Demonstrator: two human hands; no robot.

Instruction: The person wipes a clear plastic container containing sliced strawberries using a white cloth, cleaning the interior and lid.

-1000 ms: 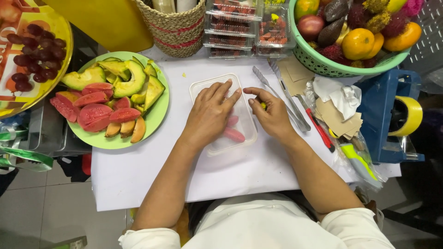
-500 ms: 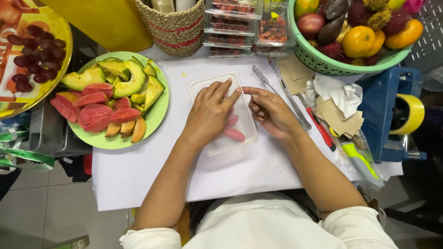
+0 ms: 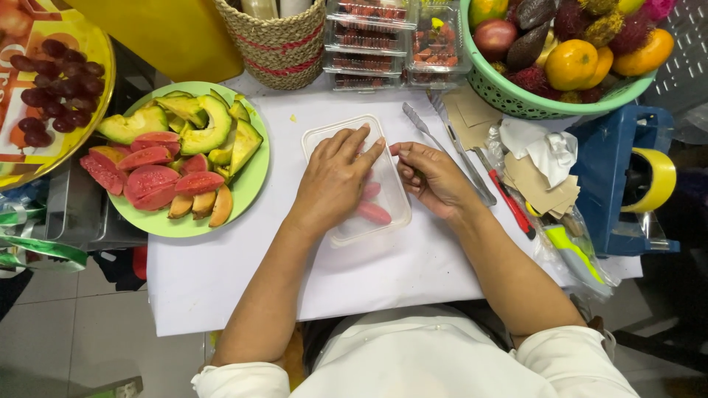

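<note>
While the left hand point(image 3: 335, 180) lies flat, fingers spread and gripping nothing, over the clear plastic box point(image 3: 324, 136), that box sits on the white sheet point(image 3: 221, 280) covering the counter, just in front of the person. Two or three pink fruit slices point(image 3: 375, 213) show inside it, beside and partly under the palm; most of the box floor looks unfilled, so the packing seems only begun. The right hand point(image 3: 435, 180) rests just beside the box's right wall, fingers curled loosely; whether it pinches anything cannot be told. Box: thin, transparent, rectangular, rounded corners. To the left, a green round plate point(image 3: 254, 173) carries avocado wedges, red-fleshed slices and orange pieces, glossy cut faces. To the right lie metal tongs point(image 3: 442, 144). Beyond, a woven basket point(image 3: 276, 48), stacked filled clear boxes point(image 3: 369, 37) and a green mesh bowl point(image 3: 531, 103) of whole fruit.
</note>
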